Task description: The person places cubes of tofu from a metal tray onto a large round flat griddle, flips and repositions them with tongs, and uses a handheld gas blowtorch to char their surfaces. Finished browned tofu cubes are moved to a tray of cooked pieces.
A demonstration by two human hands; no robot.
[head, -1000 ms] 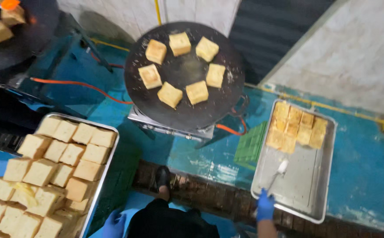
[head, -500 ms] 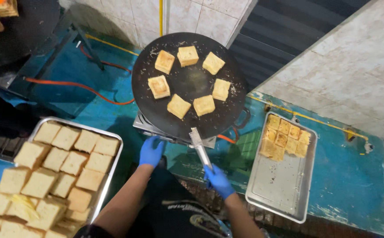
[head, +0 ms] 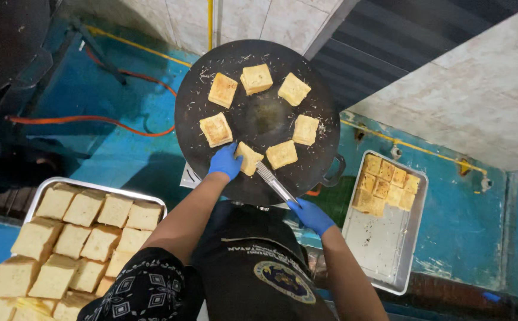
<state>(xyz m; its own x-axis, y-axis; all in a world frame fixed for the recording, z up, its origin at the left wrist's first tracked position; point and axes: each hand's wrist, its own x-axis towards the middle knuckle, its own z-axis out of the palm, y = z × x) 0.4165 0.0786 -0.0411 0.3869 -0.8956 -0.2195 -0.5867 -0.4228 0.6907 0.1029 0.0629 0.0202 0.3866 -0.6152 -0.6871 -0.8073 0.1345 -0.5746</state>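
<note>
A big round black pan (head: 259, 116) is seen from above, at 12 o'clock from the person. Seven toasted bread squares are laid in a ring on it. One square (head: 248, 158) sits at 6 o'clock on the pan, near the rim. It is touched by the left hand (head: 226, 161), which is in a blue glove. The fingers are curled and pressed on the left edge of that square. Whether the square is pinched or only touched cannot be told.

A metal turner (head: 274, 182) is held in the right hand (head: 310, 215), also in a blue glove. The hand is closed around the handle. The turner's tip is pushed in just beside the same square, on its right side. Another square (head: 281, 154) lies just to the right of the tip.

A steel tray (head: 384, 246) is set at 4 o'clock from the pan. Browned squares (head: 388, 184) are packed at its far end, and the near part is bare metal. A second tray (head: 92, 185) is set at 8 o'clock from the pan. It is filled with pale, thick bread blocks (head: 84, 241). An orange hose (head: 87, 119) is laid on the blue floor at 9 o'clock from the pan.
</note>
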